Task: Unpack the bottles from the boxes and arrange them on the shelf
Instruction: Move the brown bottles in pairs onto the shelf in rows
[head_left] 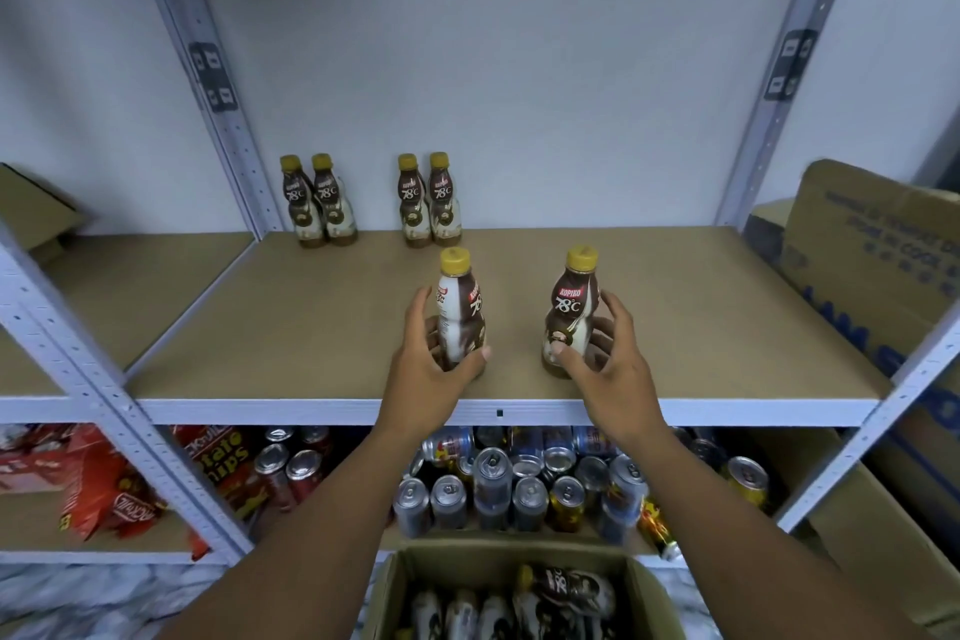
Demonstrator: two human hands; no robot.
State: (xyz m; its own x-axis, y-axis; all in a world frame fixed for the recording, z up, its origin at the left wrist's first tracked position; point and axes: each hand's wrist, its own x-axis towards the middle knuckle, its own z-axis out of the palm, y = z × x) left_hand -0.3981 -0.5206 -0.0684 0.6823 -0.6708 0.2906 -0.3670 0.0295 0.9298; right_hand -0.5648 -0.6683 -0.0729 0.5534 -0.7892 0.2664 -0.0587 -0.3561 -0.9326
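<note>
Bottles' shelf: brown board; four back bottles upright by the wall.
Box: below, holding more.
Left grip: wrapped round left bottle, upright near front edge.
Right grip: wrapped round right bottle.
Handling: probably light, stiff, slick-sleeved; best held at waist.

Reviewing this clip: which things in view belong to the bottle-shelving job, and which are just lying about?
Job: left hand gripping the left bottle; right hand gripping the right bottle; four bottles at the back; top shelf; open box of bottles.
Lying about: drink cans; snack packets.
</note>
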